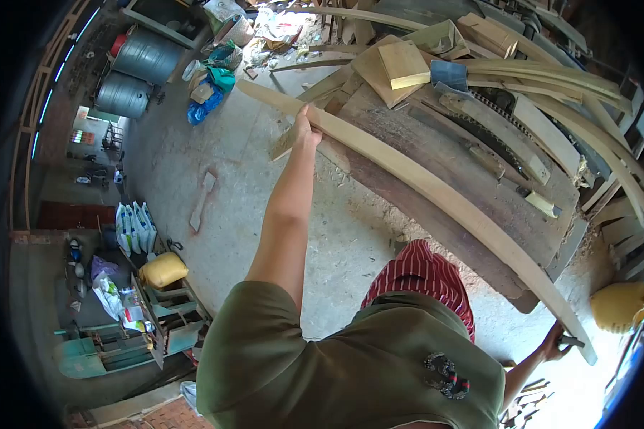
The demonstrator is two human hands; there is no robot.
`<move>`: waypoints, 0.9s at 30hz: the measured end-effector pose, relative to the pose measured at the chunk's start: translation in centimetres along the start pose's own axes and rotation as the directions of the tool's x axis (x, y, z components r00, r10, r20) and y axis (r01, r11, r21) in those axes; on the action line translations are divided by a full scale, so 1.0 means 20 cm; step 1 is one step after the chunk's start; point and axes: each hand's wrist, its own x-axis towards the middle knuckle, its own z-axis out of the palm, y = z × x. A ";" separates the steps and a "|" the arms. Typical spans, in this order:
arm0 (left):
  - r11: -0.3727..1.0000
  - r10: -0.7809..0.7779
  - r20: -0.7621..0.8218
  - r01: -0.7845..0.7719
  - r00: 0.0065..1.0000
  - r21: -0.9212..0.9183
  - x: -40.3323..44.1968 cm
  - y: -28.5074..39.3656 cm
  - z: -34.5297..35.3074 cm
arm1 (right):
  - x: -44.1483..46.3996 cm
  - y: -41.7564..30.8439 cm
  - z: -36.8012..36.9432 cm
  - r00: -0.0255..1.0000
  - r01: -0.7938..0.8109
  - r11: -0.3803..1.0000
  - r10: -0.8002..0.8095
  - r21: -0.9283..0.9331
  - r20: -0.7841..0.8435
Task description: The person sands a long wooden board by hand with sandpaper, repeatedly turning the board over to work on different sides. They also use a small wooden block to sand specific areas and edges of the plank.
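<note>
A long pale wooden plank (422, 179) runs slantwise across the view, over the near edge of a worn wooden workbench (401, 132). My left hand (306, 130) is closed on the plank's edge near its far left end, arm stretched out. At the lower right, my right hand (551, 344) is closed at the plank's near end. A small dark object (571, 342) lies across the wood by those fingers; its kind cannot be made out. Some fingers of both hands are hidden.
On the bench are a wood block (403, 63), a saw chain (504, 146) and curved wood strips (551, 75). A yellow jerrycan (163, 270) stands on the left, metal drums (147, 56) at the back left. A yellow container (621, 307) is at right. Sawdust lies around the bench.
</note>
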 end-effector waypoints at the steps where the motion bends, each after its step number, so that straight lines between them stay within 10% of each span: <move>1: 1.000 0.000 0.000 0.000 1.000 -0.015 0.00 -0.01 0.00 | -0.04 0.05 0.03 0.999 0.049 0.999 -0.049 -0.010 0.011; 7: 0.998 -0.067 0.167 0.063 0.984 0.030 0.12 0.01 -0.10 | -0.06 0.05 0.12 0.986 0.037 0.989 -0.059 -0.142 -0.156; 8: 0.989 -0.141 0.423 0.113 0.895 0.090 0.19 0.05 -0.18 | -0.07 0.02 0.18 0.982 -0.014 0.993 -0.009 -0.119 -0.190; 10: 0.969 -0.190 0.411 0.104 0.892 0.223 0.25 0.12 -0.18 | -0.12 -0.01 0.26 0.970 -0.112 0.883 -0.002 -0.457 -0.242; 15: 0.769 -0.049 -0.055 0.073 0.997 0.635 0.01 0.14 -0.08 | -0.18 -0.09 0.25 0.796 -0.183 0.864 -0.149 -0.469 -0.586; 27: 0.606 0.062 -0.008 -0.031 0.998 0.795 0.28 0.12 0.01 | -0.04 -0.07 0.23 0.877 -0.213 0.771 -0.119 -0.600 -0.466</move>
